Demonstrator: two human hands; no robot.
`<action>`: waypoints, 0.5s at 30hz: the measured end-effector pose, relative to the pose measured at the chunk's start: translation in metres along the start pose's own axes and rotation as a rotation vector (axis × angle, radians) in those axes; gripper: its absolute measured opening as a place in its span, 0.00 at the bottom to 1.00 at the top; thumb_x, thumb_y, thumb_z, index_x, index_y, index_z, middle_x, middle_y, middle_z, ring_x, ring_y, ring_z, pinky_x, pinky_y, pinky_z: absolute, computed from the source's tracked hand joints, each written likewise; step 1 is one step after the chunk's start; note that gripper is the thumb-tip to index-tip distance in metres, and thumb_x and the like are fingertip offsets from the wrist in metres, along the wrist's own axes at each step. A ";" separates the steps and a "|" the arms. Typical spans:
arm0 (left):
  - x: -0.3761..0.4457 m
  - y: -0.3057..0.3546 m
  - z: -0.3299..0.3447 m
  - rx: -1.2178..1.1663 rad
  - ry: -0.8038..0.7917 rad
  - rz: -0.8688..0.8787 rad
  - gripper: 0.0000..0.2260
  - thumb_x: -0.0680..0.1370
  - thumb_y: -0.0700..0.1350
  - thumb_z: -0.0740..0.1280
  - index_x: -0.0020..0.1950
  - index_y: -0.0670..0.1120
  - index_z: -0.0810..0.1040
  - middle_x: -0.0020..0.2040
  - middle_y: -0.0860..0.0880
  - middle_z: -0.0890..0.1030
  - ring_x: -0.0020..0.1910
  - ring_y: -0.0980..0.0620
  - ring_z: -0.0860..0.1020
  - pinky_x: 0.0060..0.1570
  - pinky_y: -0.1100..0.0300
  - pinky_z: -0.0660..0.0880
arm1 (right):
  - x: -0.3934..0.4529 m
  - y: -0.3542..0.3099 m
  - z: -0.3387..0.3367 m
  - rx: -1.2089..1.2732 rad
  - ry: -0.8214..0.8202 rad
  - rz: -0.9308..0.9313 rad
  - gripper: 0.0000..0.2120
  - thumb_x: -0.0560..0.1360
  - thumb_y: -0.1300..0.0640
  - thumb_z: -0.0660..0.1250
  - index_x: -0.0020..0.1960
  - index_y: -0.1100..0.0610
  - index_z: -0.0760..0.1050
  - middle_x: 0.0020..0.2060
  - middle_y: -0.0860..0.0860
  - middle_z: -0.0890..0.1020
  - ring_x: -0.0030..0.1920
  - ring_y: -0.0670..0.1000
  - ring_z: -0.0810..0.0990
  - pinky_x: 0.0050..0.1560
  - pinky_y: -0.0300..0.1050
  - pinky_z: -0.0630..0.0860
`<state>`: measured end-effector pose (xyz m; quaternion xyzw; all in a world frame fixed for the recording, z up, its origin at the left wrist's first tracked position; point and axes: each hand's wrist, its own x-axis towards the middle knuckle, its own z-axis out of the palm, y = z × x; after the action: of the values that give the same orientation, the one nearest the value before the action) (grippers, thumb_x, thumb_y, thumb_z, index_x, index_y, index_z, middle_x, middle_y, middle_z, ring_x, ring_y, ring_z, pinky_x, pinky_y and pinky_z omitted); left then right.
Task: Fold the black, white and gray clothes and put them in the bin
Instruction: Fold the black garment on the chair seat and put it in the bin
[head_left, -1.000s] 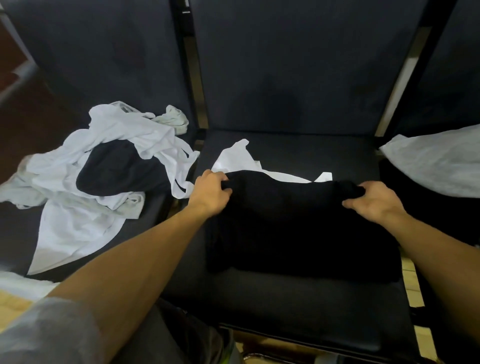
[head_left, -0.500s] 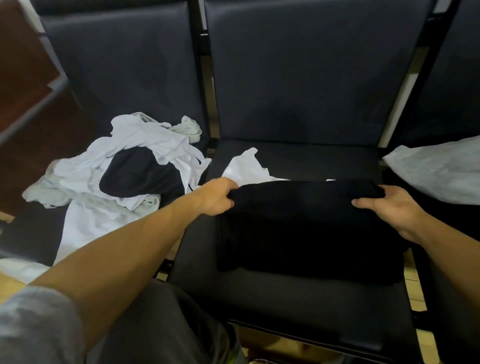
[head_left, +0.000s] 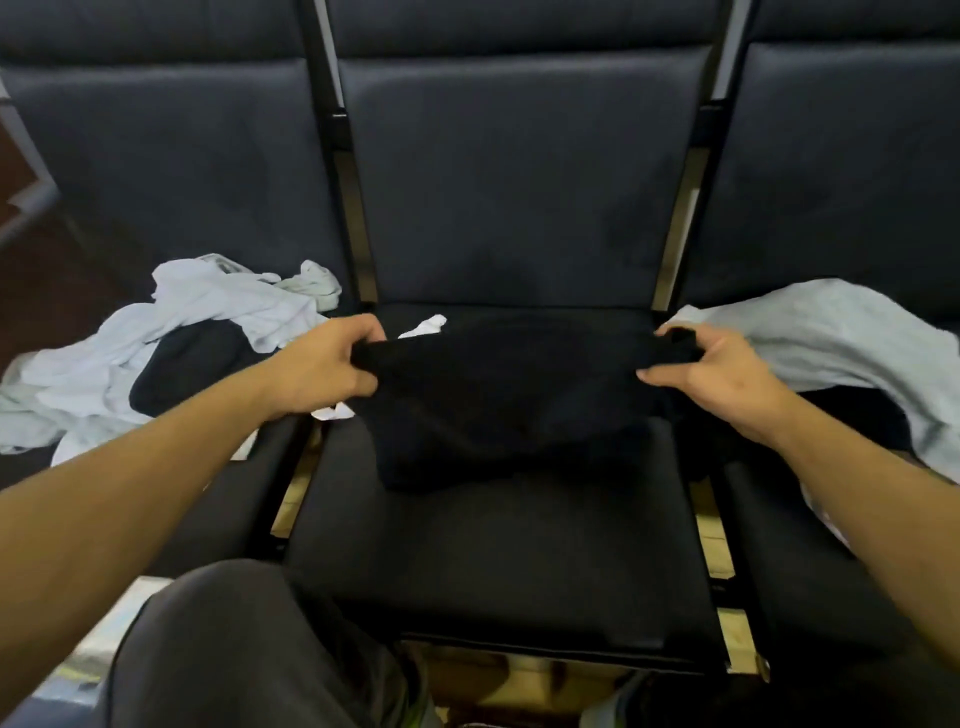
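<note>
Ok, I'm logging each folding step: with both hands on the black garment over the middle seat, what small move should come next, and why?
Probably lower it onto the middle seat and bring the held edge toward the body to fold it. The left hand and right hand each grip an end of the black garment, whose lower part sags onto the seat. No bin is in view.

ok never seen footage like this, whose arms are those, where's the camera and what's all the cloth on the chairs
There is no machine here: these are a person's two bare arms, filmed by a wide-angle camera worn on their head, looking forward and down. The left hand and right hand each grip one end of a folded black garment, held over the seat of the middle chair. A scrap of white cloth peeks out behind it. On the chair to the left lies a heap of white and black clothes, not yet folded. On the right chair lies a pale gray cloth. No bin is in view.
</note>
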<state>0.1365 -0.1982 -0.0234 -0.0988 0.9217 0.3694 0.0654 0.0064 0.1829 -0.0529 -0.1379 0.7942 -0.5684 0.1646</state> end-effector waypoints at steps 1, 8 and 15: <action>-0.009 -0.004 -0.001 0.030 -0.087 0.029 0.18 0.66 0.37 0.71 0.54 0.48 0.73 0.45 0.41 0.80 0.41 0.41 0.80 0.44 0.43 0.78 | -0.010 0.004 -0.002 -0.131 -0.052 -0.095 0.16 0.70 0.68 0.76 0.42 0.47 0.80 0.36 0.40 0.85 0.40 0.39 0.83 0.43 0.31 0.77; -0.051 -0.011 0.059 0.539 -0.711 0.022 0.13 0.74 0.55 0.74 0.56 0.52 0.82 0.45 0.50 0.78 0.42 0.53 0.78 0.47 0.55 0.77 | -0.090 0.098 0.001 -1.033 -0.619 -0.144 0.06 0.73 0.38 0.70 0.45 0.39 0.78 0.54 0.37 0.76 0.55 0.39 0.70 0.61 0.37 0.67; -0.036 -0.009 0.150 0.742 -0.448 0.063 0.33 0.80 0.63 0.63 0.80 0.51 0.58 0.77 0.45 0.60 0.75 0.45 0.62 0.72 0.47 0.67 | -0.113 0.133 0.050 -0.996 -0.187 -0.296 0.21 0.80 0.43 0.54 0.69 0.46 0.73 0.70 0.46 0.73 0.70 0.53 0.70 0.67 0.54 0.73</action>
<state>0.1807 -0.0960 -0.1300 0.0422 0.9576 0.0275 0.2837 0.1255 0.2277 -0.1822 -0.3603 0.9221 -0.1245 0.0671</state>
